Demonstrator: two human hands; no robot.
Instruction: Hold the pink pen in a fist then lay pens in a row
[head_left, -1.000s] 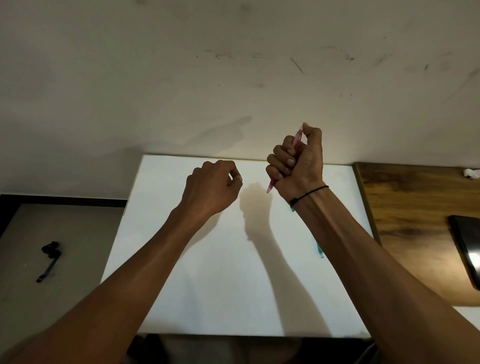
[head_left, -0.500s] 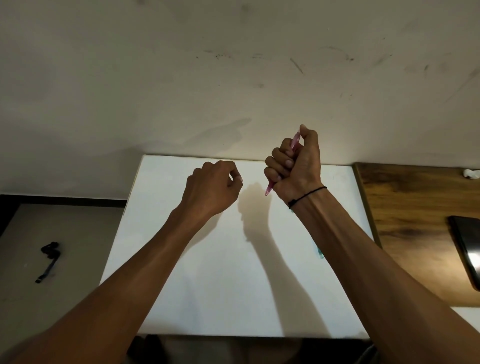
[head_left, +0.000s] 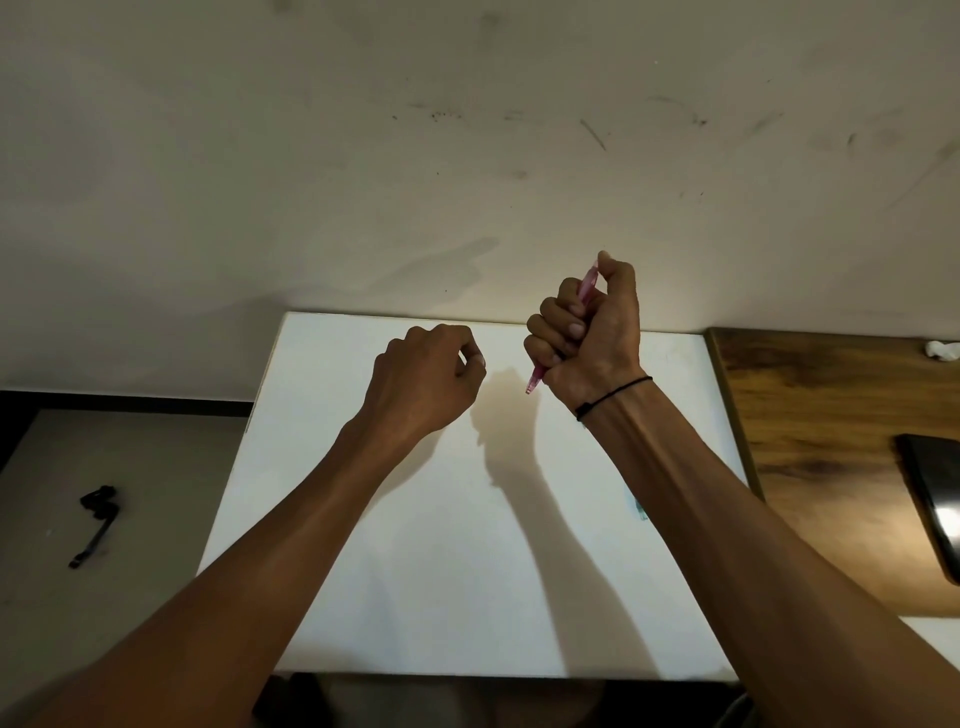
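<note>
Pink pen is sitting inside the right hand, which is wrapping all its fingers around it like a fist. The thumb is pressing on the top end of the pen, and the pointed end is poking out below the hand, aiming down at the white board. The tip is hanging in the air above the board and is not touching it.

The left hand is floating just beside the right one, with its fingers curling in loosely and holding nothing that can be seen.

It looks like the person is getting the pen ready, maybe clicking it with the thumb. Next, the hand would probably need to change to a writing hold and come down gently to the board.

The white board is giving lots of room under both hands. Its far edge is sitting against the wall, close behind the hands. On the right, the board is ending at a wooden table, where a dark flat thing is lying. On the left, the board is dropping off to the floor, where a small black thing is lying well apart.
</note>
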